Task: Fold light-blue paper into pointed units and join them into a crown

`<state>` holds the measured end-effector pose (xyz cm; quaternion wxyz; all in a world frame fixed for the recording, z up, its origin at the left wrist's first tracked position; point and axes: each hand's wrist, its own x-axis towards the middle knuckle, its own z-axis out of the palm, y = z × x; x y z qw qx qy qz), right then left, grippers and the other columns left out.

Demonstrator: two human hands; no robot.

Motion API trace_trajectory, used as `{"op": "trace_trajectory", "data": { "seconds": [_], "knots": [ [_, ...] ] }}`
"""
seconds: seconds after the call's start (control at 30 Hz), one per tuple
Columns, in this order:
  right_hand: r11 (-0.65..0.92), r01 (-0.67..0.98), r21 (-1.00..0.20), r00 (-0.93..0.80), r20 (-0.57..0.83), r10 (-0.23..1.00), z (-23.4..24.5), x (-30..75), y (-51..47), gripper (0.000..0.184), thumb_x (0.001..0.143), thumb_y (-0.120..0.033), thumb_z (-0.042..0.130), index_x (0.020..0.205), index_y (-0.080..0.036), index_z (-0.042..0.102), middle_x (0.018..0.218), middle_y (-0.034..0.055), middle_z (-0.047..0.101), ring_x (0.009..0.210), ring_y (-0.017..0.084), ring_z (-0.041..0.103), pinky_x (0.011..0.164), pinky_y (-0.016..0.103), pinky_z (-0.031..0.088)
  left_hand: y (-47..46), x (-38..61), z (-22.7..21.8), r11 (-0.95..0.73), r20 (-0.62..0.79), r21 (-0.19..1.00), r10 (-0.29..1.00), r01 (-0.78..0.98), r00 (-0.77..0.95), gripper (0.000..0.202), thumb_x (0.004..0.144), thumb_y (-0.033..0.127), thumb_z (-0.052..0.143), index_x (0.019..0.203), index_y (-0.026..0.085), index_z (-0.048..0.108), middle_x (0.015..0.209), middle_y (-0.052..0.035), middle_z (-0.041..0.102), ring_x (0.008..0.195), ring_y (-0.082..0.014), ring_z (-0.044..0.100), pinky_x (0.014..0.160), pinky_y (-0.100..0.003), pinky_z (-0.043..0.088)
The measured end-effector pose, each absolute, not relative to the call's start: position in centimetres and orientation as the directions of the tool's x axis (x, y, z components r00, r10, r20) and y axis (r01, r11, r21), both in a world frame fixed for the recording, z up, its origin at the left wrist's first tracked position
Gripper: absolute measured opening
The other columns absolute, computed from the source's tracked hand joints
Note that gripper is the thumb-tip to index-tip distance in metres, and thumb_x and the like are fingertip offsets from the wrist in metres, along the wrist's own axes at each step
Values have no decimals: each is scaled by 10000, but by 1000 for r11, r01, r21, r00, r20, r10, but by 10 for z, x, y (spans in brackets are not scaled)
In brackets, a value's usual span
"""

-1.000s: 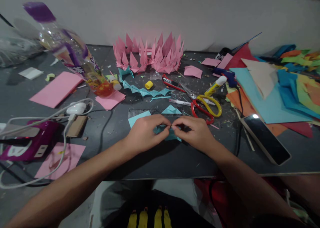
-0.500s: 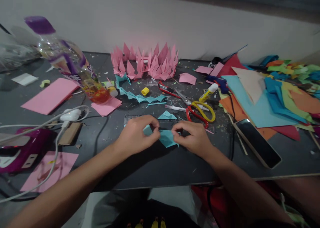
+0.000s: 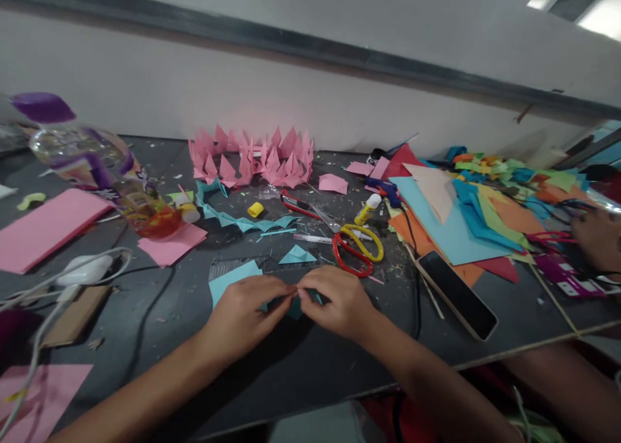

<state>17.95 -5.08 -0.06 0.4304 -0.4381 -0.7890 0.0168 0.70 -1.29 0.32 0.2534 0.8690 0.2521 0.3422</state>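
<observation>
My left hand [image 3: 247,308] and my right hand [image 3: 334,302] meet at the fingertips above the table's front part, both pinched closed on a small folded piece of light-blue paper [image 3: 295,310]. Most of that piece is hidden behind my fingers. Beside and partly under my left hand lies a flat light-blue sheet [image 3: 228,281]. Just beyond my hands sits a folded light-blue triangle [image 3: 297,255]. Farther back, a zigzag strip of joined blue folds [image 3: 242,223] curves in front of a ring of pointed pink folded paper [image 3: 255,162].
Scissors [image 3: 356,246], a glue stick [image 3: 369,208] and a yellow cap [image 3: 255,209] lie beyond my hands. A phone [image 3: 456,294] and coloured sheets [image 3: 436,216] are right. A bottle [image 3: 116,178] leans left near cables. Another person's hand [image 3: 599,239] shows far right.
The view has turned right and upward, bringing in another person's hand. My fingertips have come together, and the blue piece between them is now mostly hidden.
</observation>
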Motion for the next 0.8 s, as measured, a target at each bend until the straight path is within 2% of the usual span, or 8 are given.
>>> {"op": "trace_trajectory", "data": {
  "seconds": [0.17, 0.23, 0.3, 0.4, 0.47, 0.53, 0.63, 0.8],
  "knots": [
    [556, 723, -410, -185, 661, 728, 1, 181, -53, 123, 713, -89, 486, 661, -186, 540, 619, 20, 623, 602, 140, 589, 600, 248, 476, -17, 8, 7, -717, 474, 652, 640, 247, 605, 164, 827, 167, 528, 801, 181, 690, 727, -11, 706, 654, -114, 647, 612, -182, 495],
    [509, 723, -467, -117, 643, 757, 1, 185, -53, 112, 691, -93, 490, 650, -187, 533, 609, 16, 609, 595, 140, 578, 595, 254, 470, -17, 7, 10, -685, 455, 678, 676, 266, 580, 158, 820, 186, 538, 784, 179, 691, 719, -12, 706, 640, -116, 646, 614, -185, 500],
    [444, 672, -592, -30, 578, 816, 2, 191, -51, 89, 688, -110, 504, 655, -185, 539, 620, 16, 611, 603, 138, 580, 602, 257, 472, -17, 6, 13, -630, 423, 717, 733, 298, 533, 149, 809, 215, 555, 749, 175, 685, 713, -9, 704, 622, -116, 640, 613, -185, 502],
    [276, 384, -881, 97, 336, 937, 1, 199, -46, 80, 769, -211, 513, 771, -181, 586, 730, 30, 660, 662, 130, 614, 635, 253, 495, -13, 5, 15, -521, 358, 779, 827, 350, 435, 144, 789, 258, 582, 720, 176, 677, 703, 0, 699, 614, -119, 630, 607, -187, 498],
    [148, 164, -975, 99, 165, 981, -1, 201, -43, 162, 806, -298, 512, 869, -185, 609, 793, 33, 679, 676, 123, 624, 638, 254, 503, -11, 5, 14, -454, 318, 817, 869, 355, 380, 138, 777, 280, 593, 740, 180, 680, 709, 2, 698, 622, -122, 625, 594, -189, 492],
    [45, 56, -997, 15, 46, 999, -3, 201, -40, 211, 795, -348, 542, 903, -189, 629, 792, 23, 680, 657, 116, 618, 629, 255, 500, -8, 5, 11, -404, 288, 853, 892, 331, 348, 139, 769, 293, 598, 753, 181, 678, 723, 2, 697, 628, -122, 617, 578, -188, 484],
    [-45, 73, -996, -114, -53, 992, -5, 197, -39, 200, 747, -344, 610, 864, -187, 650, 752, 2, 660, 638, 112, 596, 625, 256, 484, -8, 6, 6, -357, 257, 885, 909, 298, 328, 137, 764, 297, 597, 749, 179, 665, 718, 7, 682, 628, -113, 594, 571, -185, 469],
    [13, 208, -978, -97, -7, 995, -4, 194, -42, 143, 739, -316, 617, 747, -174, 628, 690, -7, 621, 628, 115, 565, 597, 242, 454, -11, 9, 5, -287, 170, 913, 913, 290, 370, 179, 782, 325, 569, 771, 162, 642, 676, 8, 635, 577, -101, 543, 516, -184, 428]
  ]
}}
